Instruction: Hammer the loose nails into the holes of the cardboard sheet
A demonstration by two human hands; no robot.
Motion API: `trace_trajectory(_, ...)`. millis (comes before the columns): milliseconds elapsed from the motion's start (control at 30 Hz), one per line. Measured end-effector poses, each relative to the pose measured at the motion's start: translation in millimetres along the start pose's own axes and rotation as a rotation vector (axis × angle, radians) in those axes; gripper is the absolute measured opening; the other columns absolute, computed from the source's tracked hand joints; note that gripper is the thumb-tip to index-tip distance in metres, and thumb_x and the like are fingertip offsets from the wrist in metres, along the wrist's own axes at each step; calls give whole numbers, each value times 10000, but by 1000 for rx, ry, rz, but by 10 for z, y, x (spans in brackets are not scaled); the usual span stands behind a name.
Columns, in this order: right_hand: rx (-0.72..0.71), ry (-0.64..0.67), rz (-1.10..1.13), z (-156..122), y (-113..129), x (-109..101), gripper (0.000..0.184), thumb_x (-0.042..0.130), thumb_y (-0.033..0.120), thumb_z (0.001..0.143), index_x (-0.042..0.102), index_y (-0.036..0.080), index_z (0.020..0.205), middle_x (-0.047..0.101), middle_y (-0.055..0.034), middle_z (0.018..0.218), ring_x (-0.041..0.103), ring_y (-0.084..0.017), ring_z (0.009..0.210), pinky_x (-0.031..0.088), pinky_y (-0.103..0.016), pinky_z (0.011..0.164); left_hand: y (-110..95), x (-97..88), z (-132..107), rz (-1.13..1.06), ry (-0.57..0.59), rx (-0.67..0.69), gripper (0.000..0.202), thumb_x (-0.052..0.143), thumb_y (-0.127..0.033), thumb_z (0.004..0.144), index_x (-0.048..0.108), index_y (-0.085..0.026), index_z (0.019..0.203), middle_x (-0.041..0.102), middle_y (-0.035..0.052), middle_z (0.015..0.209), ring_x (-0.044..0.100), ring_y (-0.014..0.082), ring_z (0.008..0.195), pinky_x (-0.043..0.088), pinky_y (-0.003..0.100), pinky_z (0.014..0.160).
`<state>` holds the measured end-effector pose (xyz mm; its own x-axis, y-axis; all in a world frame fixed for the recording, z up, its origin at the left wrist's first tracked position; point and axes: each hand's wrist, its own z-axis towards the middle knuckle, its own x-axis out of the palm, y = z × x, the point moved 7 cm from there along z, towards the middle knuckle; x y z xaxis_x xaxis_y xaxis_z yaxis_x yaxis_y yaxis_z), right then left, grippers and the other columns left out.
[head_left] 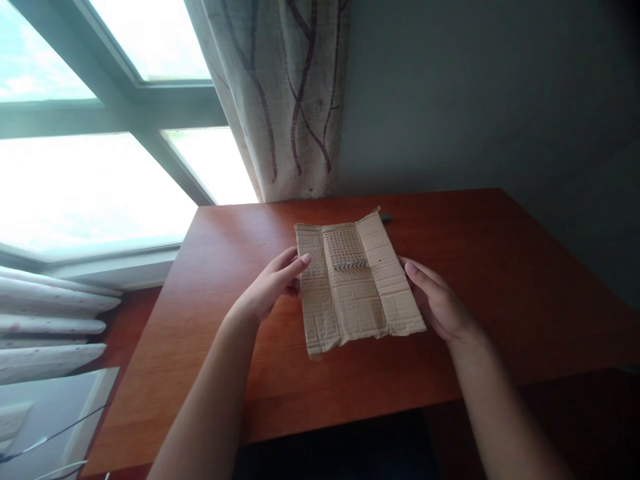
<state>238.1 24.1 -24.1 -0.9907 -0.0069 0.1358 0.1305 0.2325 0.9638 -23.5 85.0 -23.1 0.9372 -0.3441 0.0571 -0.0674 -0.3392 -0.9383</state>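
A flat, creased piece of brown cardboard (356,293) lies on the reddish wooden table (500,280). Its upper middle panel carries a grid of small dots with a dark zigzag row of stitches (350,265) at the bottom of the grid. My left hand (273,283) rests at the cardboard's left edge, fingers stretched out and touching it. My right hand (437,300) lies along the right edge, fingers extended and flat against the sheet. Neither hand holds anything.
A small dark object (385,217) sits just beyond the cardboard's far right corner. A patterned curtain (280,93) hangs behind the table beside a bright window (90,180). A grey wall (475,93) is at the back. Pale folded fabric (45,320) lies at the left.
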Motion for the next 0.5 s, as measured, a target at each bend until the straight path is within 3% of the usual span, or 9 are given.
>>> trace_trajectory(100,47,34,23,-1,-25,35,492,549,600,954,677,242,1266,753,-87,1217,692,-293,1156,568,-398,905,124,112,-57,-105,67,-59,555,711,-553,857,633,-245,1311,725,60,966,667,186,775,504,259,626)
trace_trajectory(233,71,42,90,24,-58,44,443,595,580,937,714,221,1168,777,-82,1128,711,-283,1100,572,-381,872,204,256,-106,-214,80,-58,545,723,-526,858,654,-210,1298,765,108,1069,719,278,983,566,335,774)
trace_trajectory(500,33,6,21,8,62,-135,504,587,621,922,733,207,1170,789,-100,1044,733,-298,1034,582,-399,843,100,463,-96,-267,101,-36,499,768,-463,829,686,-176,1229,757,128,1171,693,329,1135,574,378,868)
